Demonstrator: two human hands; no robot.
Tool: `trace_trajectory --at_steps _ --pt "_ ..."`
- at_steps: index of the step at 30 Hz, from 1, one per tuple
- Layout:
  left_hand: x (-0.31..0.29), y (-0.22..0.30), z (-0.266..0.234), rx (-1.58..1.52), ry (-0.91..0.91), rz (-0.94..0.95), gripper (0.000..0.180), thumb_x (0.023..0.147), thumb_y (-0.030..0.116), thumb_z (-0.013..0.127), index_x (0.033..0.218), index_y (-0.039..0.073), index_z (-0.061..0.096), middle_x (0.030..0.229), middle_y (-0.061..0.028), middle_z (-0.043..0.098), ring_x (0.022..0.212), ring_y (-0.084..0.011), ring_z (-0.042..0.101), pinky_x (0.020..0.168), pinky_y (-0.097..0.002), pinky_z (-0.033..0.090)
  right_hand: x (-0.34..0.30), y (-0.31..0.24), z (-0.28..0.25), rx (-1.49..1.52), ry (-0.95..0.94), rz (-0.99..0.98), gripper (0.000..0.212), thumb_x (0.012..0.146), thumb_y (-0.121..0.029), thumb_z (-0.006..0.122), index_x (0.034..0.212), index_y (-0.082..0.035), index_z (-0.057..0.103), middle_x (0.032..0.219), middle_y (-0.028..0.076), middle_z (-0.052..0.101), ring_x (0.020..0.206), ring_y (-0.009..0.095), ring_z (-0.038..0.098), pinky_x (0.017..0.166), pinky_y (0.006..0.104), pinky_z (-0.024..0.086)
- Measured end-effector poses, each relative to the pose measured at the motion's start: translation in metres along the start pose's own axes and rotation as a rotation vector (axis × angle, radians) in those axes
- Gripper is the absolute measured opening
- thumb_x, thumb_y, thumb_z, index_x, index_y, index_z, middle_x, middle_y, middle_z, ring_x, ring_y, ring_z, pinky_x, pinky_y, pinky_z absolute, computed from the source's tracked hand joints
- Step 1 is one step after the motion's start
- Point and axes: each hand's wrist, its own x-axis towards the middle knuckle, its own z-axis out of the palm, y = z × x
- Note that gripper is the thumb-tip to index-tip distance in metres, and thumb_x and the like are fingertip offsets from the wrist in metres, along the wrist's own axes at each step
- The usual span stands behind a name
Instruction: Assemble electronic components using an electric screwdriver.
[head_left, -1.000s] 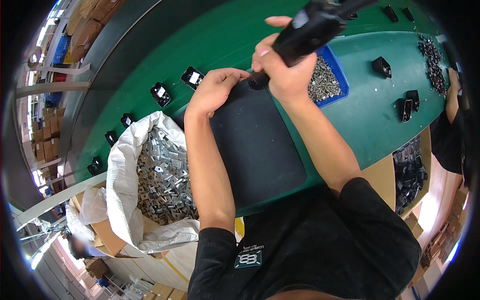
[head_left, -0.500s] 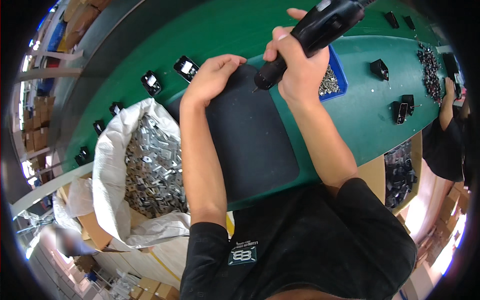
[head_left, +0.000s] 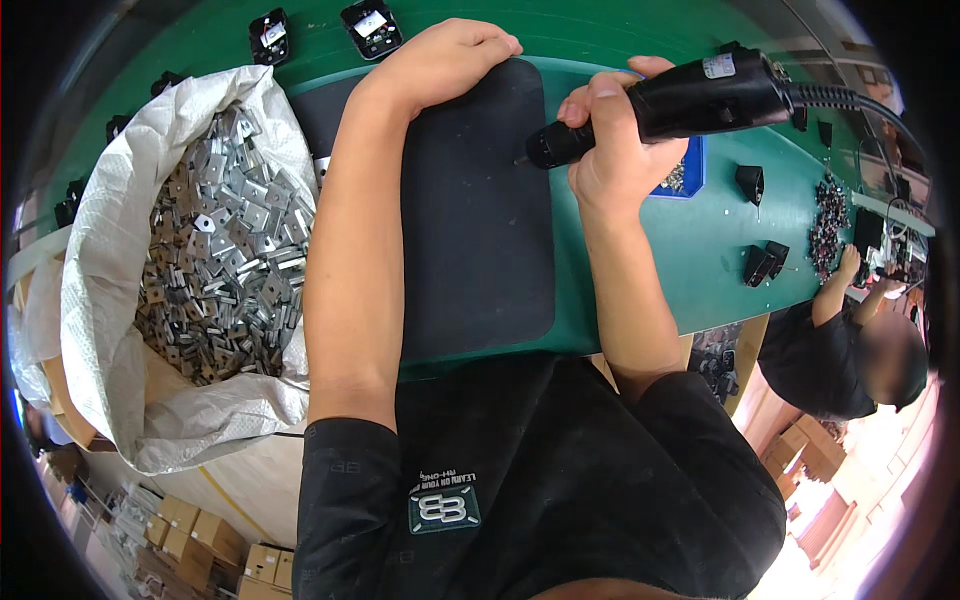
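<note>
My right hand (head_left: 620, 145) is wrapped round a black electric screwdriver (head_left: 660, 108) held sideways, its bit pointing left over the dark mat (head_left: 480, 230). A cord runs off its back end to the right. At the mat's far edge lies my left hand (head_left: 450, 62), fingers stretched to the right; their undersides are hidden. Just beyond it on the green table sits a black housing (head_left: 372, 28) with a white patch, and another housing (head_left: 269, 37) stands farther left. Behind my right hand is a blue tray (head_left: 690, 165) of small metal parts, partly covered.
A white woven sack (head_left: 95, 330) full of small metal plates (head_left: 230, 230) stands left of my left forearm. Black pieces (head_left: 765, 262) lie on the table (head_left: 690, 250) at the right. Farther right, a co-worker's hand (head_left: 850, 262) is near a heap of small dark parts (head_left: 830, 220).
The view has shifted, bringing the sack nearer. The screwdriver has turned from slanting steeply to lying almost level, still in my right hand. My left hand stays at the mat's far edge.
</note>
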Motion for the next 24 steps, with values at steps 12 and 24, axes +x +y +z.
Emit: trace_trajectory --at_steps 12,24 --pt "0.004 0.005 0.001 0.084 0.012 -0.014 0.036 0.099 0.031 0.051 0.112 0.002 0.068 0.103 -0.0068 0.069 0.098 -0.0139 0.061 0.089 -0.0268 0.045 0.017 0.012 0.015 -0.045 0.037 0.096 0.039 0.082 0.001 0.059 0.117 0.004 0.043 0.071 0.012 0.056 0.054 0.018 0.054 0.054 0.0351 0.048" --pt "0.018 -0.004 -0.026 -0.028 -0.343 -0.12 0.075 0.081 0.038 0.072 0.141 0.006 0.042 0.137 -0.0217 0.051 0.123 -0.0348 0.051 0.104 -0.0445 0.039 0.034 0.007 0.046 -0.194 -0.1 0.232 0.024 0.086 0.0 0.066 0.097 -0.003 0.046 0.071 0.003 0.053 0.055 0.009 0.053 0.051 0.0227 0.043"
